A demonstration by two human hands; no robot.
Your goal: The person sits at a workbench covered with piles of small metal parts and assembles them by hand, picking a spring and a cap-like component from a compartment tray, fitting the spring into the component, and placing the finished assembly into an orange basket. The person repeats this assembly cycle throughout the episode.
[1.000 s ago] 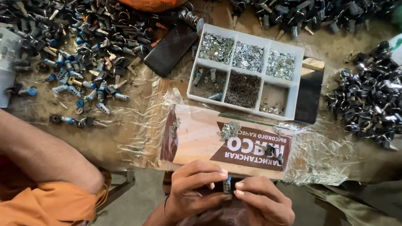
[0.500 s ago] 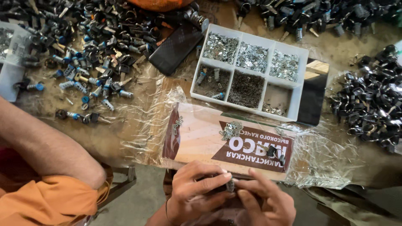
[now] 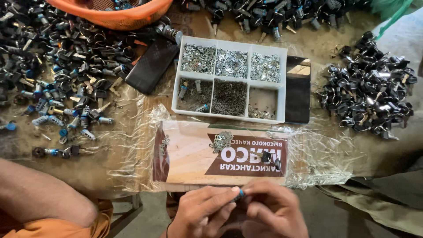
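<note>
- Far left: another person's bare forearm and orange clothing, much where they lay a second ago.
- Left of table: scattered lock cylinders and keys, blue-tipped among black, below an orange basket.
- Bottom centre: left hand and right hand pressed together, fingertips pinched on a small blue-tipped lock cylinder at the table's near edge; closer together than a second earlier, suggesting fitting work on the piece continuing.
- Above hands: printed wrapper under clear plastic, small metal clips on it.
- Centre: white compartment tray, six cells of tiny metal parts.
- Right: heap of black keys.
</note>
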